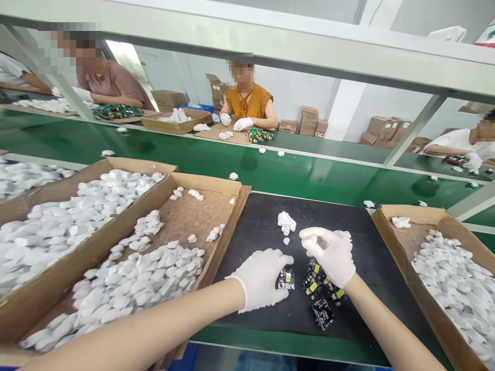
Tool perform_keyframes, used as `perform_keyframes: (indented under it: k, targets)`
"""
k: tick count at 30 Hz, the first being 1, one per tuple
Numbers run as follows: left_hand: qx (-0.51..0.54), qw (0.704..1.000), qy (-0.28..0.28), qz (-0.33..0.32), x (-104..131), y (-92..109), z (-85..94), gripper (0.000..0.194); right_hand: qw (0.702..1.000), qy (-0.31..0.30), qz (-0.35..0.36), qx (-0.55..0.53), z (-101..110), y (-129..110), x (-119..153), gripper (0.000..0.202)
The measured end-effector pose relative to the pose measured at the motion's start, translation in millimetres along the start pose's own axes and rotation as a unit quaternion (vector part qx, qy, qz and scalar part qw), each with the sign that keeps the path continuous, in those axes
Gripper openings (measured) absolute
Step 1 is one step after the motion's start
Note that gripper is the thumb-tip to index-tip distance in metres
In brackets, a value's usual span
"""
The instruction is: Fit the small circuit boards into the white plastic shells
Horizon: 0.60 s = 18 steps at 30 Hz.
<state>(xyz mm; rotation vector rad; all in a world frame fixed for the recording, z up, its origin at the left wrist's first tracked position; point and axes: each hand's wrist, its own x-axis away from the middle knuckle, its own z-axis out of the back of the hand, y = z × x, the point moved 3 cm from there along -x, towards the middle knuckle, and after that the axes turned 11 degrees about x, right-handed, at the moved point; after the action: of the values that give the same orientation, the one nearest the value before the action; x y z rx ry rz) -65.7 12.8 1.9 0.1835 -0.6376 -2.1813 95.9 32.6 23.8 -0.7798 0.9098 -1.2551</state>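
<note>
My left hand (263,281), in a white glove, rests on the black mat (255,221) with thumb and fingers spread around the left side of a small circuit board (286,279). My right hand (330,252), also gloved, is raised above the mat with thumb and index finger pinched together; a whitish piece seems to be between them, too hard to tell from the glove. Below it lie several circuit boards with yellow parts (314,287) and one dark board (323,313). A clump of white pieces (286,222) sits beyond my hands, with a single white piece (286,241) nearer.
Cardboard trays of white pieces stand at left (220,250) and right (390,242). A green conveyor (193,157) carrying small items crosses beyond the mat. Co-workers sit across it, one in an orange top (245,103). A metal beam (247,41) spans overhead.
</note>
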Motion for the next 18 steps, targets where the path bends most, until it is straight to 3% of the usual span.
perform_keyframes:
  k: [3,8,10,14,18]
  targets:
    - [-0.026,0.999,-0.026,-0.037,1,-2,-0.8,0.041,0.992,0.028,0.048,0.113,-5,16,-10,0.015]
    - [0.004,0.999,-0.018,-0.047,3,-3,2.7,0.061,0.973,0.027,0.106,0.203,1,21,-1,0.022]
    - [0.023,0.999,-0.003,-0.031,5,-1,5.5,0.057,0.972,-0.008,0.104,0.209,2,18,4,0.031]
    - [-0.021,0.999,0.007,0.028,6,0,7.5,0.069,0.967,-0.109,0.119,0.195,-7,12,11,0.037]
    - [-0.021,0.998,-0.001,0.051,3,-5,3.5,0.044,0.973,-0.097,0.103,0.184,-11,13,14,0.033]
